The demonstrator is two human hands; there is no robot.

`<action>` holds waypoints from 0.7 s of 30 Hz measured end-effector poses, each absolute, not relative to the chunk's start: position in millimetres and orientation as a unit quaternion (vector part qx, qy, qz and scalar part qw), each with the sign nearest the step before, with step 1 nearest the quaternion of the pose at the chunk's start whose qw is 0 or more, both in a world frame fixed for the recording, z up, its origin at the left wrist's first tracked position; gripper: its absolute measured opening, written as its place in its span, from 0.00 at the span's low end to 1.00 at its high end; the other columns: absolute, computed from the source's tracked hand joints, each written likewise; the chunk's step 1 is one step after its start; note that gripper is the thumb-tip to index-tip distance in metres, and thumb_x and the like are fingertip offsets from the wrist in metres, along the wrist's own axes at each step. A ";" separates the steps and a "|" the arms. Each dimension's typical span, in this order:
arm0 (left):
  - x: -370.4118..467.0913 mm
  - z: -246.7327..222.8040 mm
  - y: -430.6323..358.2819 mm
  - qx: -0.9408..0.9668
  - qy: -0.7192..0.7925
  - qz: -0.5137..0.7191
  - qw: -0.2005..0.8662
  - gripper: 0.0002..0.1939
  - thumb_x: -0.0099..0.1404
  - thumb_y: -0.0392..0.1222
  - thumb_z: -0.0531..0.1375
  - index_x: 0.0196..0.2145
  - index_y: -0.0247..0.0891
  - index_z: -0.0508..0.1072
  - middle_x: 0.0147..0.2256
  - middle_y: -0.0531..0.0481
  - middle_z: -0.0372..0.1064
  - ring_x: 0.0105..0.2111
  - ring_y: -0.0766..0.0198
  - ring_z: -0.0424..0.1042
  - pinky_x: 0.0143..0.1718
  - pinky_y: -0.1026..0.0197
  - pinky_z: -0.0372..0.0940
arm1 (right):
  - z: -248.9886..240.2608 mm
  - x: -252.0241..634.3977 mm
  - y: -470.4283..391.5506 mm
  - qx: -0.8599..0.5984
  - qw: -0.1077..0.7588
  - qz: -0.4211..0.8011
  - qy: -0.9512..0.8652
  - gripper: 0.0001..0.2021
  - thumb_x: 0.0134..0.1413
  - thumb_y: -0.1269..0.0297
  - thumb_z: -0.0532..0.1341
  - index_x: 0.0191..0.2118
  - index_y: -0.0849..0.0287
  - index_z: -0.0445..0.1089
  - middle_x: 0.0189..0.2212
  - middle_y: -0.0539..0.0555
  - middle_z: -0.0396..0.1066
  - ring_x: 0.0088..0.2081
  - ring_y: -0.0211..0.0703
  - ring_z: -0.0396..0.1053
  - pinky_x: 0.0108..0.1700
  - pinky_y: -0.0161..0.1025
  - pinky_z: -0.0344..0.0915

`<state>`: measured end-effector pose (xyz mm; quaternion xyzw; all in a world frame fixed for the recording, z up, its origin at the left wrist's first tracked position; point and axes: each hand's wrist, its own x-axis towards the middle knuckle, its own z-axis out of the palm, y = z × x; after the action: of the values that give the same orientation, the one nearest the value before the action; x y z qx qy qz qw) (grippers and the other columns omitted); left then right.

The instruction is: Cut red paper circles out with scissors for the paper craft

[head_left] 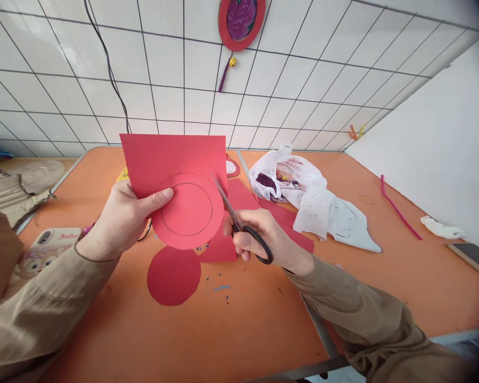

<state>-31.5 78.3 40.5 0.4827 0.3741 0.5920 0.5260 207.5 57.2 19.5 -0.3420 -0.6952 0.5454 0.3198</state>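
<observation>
My left hand [131,215] grips a sheet of red paper [171,154] at its left side, thumb on the front face. Two circles are drawn on the sheet, one inside the other, and its lower part is cut round along the outer line. In my right hand [263,234] is a pair of scissors [233,215] with black handles. Their blades point up and left, at the right side of the outer circle. Below the sheet, a red paper disc [174,276] lies on the orange table [223,340].
Red paper pieces [281,215] lie behind my right hand, near a white plastic bag [293,170]. Cardboard [3,250] and a phone in a decorated case [50,247] are at left. A pink stick [398,207] is at right. A round ornament [242,24] hangs on the tiled wall.
</observation>
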 end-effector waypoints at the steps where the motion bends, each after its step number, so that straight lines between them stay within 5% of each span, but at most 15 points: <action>1: -31.4 40.5 78.2 0.482 0.375 0.592 0.526 0.07 0.53 0.33 0.69 0.32 0.37 0.81 0.35 0.48 0.80 0.33 0.60 0.78 0.35 0.62 0.75 | 19.7 207.4 57.2 -0.342 0.320 0.545 -0.696 0.23 0.51 0.43 0.62 0.30 0.62 0.65 0.19 0.46 0.61 0.17 0.32 0.63 0.20 0.30 0.57; 21: -35.2 41.4 79.1 0.477 0.356 0.594 0.542 0.06 0.55 0.31 0.68 0.33 0.36 0.81 0.35 0.51 0.81 0.34 0.64 0.77 0.35 0.67 0.75 | 17.9 208.8 58.2 -0.342 0.314 0.542 -0.701 0.22 0.51 0.44 0.63 0.30 0.63 0.65 0.19 0.46 0.61 0.17 0.31 0.62 0.19 0.28 0.58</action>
<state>-35.2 79.1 41.4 0.4769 0.3557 0.5939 0.5417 208.8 58.2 17.9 -0.3421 -0.7005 0.5419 0.3139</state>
